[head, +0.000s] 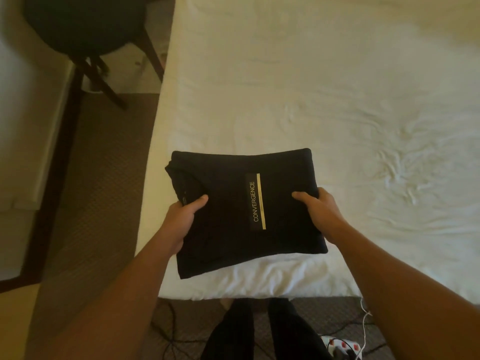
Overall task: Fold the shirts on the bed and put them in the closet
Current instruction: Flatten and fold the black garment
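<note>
Head camera view, looking down over the foot of a bed covered in a rumpled white sheet. In the lower centre of the frame lies a black shirt, already folded into a neat rectangle, with the word CONVERGENCE printed beside a gold stripe on its top face. The left hand grips the shirt's left edge, thumb on top and fingers hidden underneath; the right hand grips the right edge the same way. Whether the shirt rests on the sheet or is slightly lifted cannot be told. No other shirts are visible on the bed. A dark chair stands at the upper left, over brown carpet. The folding of this shirt looks finished; carrying it to the closet, which is not in view, appears to be what is left
</note>
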